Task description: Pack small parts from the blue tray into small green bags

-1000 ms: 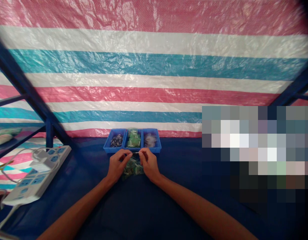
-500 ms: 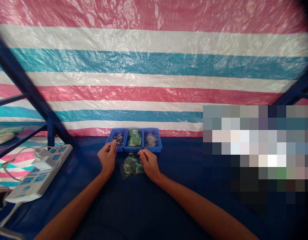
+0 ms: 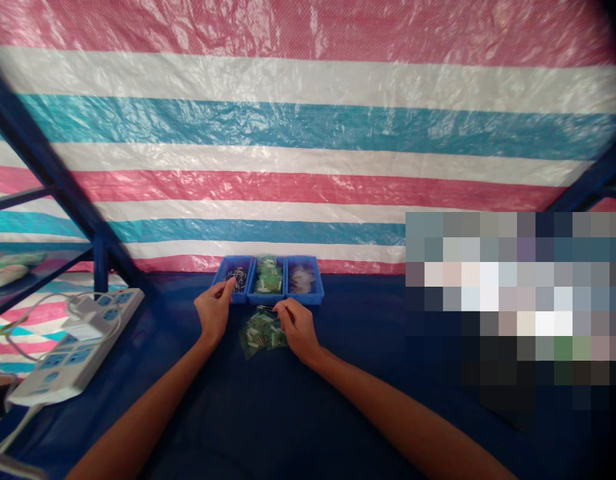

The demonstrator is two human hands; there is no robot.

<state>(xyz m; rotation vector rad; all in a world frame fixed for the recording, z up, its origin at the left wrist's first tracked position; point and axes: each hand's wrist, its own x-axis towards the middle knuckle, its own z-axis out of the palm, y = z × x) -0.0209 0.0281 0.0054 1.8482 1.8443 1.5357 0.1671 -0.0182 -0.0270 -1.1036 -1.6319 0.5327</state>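
Left hand (image 3: 214,312) pinches at blue tray (image 3: 303,301); right hand (image 3: 298,329) holds thin pin (image 3: 266,307).

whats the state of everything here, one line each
left hand, open, reaching to the dark pins
right hand, pinching a thin dark pin above the bag pile
left blue tray, filled with dark pins
middle blue tray, filled with green packets
right blue tray, holding clear bags
power strip, white adapter plugged in

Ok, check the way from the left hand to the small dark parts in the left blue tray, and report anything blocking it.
Nothing visible blocks it. The fingertips of the left hand reach in over the rim of the left blue tray, just beside the small dark parts.
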